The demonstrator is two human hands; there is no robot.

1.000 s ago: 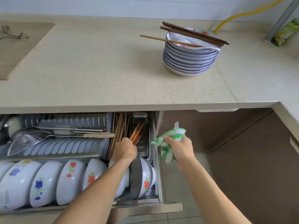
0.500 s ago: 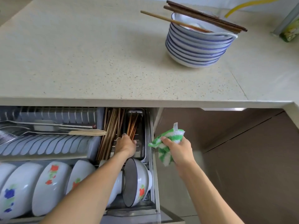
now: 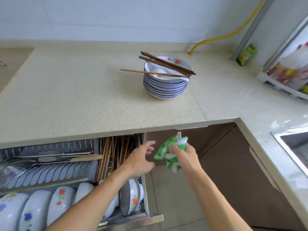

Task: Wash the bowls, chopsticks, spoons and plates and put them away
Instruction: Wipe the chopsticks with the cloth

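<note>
A stack of blue-rimmed plates [image 3: 165, 88] stands on the counter, with a white spoon [image 3: 160, 72] in the top plate and several brown chopsticks [image 3: 166, 63] lying across it. Below the counter a pulled-out drawer rack [image 3: 146, 194] holds white flowered bowls [image 3: 61, 202] on edge and many chopsticks [image 3: 106, 155] in a tray. My left hand [image 3: 139, 160] hovers above the drawer's right end, fingers spread, holding nothing. My right hand [image 3: 185, 155] grips a green-and-white dishcloth [image 3: 168, 153] just right of the drawer.
Ladles and a strainer [image 3: 18, 165] lie on the drawer's upper rack. A sink corner [image 3: 293, 144] sits at the right, with a yellow hose [image 3: 216, 37], a green packet [image 3: 246, 55] and a white rack [image 3: 283, 85] on the counter [image 3: 75, 97]. Brown cabinet doors [image 3: 233, 172] fill the corner.
My left hand has lifted out of the chopstick tray and moved right, fingers now spread. The view tilted up, showing more counter and wall. My right hand still holds the cloth.
</note>
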